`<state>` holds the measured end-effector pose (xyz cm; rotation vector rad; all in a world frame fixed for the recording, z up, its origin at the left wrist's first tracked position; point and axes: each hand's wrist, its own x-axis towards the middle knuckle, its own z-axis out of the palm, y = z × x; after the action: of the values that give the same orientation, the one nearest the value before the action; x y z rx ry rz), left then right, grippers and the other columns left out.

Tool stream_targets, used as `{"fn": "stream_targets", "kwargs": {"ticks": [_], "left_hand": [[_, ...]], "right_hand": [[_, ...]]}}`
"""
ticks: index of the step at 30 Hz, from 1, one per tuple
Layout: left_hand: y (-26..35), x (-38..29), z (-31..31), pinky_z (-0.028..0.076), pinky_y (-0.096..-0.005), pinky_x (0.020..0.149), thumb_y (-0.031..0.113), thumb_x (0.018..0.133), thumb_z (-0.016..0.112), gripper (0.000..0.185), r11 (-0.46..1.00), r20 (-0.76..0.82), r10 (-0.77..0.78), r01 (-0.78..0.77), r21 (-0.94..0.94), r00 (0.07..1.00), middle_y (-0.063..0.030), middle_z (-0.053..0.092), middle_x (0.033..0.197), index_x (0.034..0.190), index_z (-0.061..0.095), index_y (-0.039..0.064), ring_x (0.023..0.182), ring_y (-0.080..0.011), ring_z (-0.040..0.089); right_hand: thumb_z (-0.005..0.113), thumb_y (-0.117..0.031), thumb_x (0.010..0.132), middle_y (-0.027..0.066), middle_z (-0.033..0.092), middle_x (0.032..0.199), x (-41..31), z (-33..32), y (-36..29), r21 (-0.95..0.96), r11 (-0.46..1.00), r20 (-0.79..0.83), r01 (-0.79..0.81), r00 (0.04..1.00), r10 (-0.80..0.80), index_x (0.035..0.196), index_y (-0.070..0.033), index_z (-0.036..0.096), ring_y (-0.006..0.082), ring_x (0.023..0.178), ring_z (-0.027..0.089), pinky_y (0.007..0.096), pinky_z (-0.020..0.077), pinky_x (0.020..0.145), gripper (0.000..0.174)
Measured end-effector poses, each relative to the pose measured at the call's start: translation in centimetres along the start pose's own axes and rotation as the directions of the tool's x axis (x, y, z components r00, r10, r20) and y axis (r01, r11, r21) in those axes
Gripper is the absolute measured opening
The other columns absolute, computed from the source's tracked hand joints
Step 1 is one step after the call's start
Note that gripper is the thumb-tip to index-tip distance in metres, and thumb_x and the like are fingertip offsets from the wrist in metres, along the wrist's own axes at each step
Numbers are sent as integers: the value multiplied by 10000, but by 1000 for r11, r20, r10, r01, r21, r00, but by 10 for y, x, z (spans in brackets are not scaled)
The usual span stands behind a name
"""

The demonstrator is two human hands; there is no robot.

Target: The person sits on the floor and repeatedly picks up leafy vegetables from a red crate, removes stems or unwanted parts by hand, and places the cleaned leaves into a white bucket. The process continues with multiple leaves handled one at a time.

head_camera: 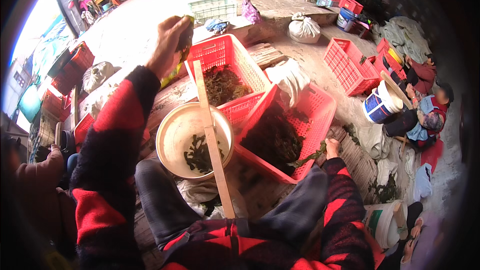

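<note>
My left hand (169, 47) is raised above the far red plastic crate (249, 60), gripping a dark green seaweed strip (184, 43). A yellow-green end dangles below the fingers. At the right rim of the near red crate (318, 108), my right hand (332, 147) pinches a seaweed strand (313, 155) that runs down into the crate. Dark seaweed (275, 135) fills much of that crate; browner seaweed (225, 84) lies in the far one. Between my knees stands a cream bucket (168, 135) with short cut pieces (198, 153) inside. A wooden slat (213, 138) lies across its rim.
White cloth (290, 77) drapes over the near crate's rim. People sit at right (431, 112) and left (41, 183), close to my sides. A white bucket (382, 221) stands by my right elbow. More red crates (352, 67) and a tied sack (304, 30) lie beyond.
</note>
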<state>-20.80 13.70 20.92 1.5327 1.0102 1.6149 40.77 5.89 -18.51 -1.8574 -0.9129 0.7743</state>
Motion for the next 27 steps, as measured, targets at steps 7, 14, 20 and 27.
{"fn": "stream_targets", "kwargs": {"ticks": [7,14,20,27], "left_hand": [[-35,115,4,490,-244,689,246,926,637,279,953,196,237,-267,142,951,-26,689,902,1075,676,14,774,-98,627],[-168,47,50,515,-400,703,248,793,693,275,363,690,-223,-599,714,688,-172,667,826,898,653,-2,806,-312,660],[-162,-21,101,539,-366,669,210,829,675,193,658,724,-305,-413,630,619,-118,703,789,924,721,49,704,-228,686],[-116,-131,184,486,-367,928,273,881,704,559,978,827,-176,194,82,535,-164,624,1222,1305,516,-38,1098,-248,604]], "right_hand": [[571,-161,949,19,641,745,-30,7,-59,354,931,123,-92,991,51,880,-36,644,110,609,600,264,468,538,161],[539,-131,979,90,673,1004,-48,14,-122,491,865,290,-102,956,-52,1035,-1,624,167,919,639,302,505,831,165],[504,96,835,151,651,1072,-55,38,-175,368,900,274,235,897,-347,1134,37,621,255,979,626,320,488,890,326],[555,-147,969,3,617,916,-132,68,-264,641,763,531,-80,764,-365,1008,-46,608,86,838,590,212,471,734,120]]}}
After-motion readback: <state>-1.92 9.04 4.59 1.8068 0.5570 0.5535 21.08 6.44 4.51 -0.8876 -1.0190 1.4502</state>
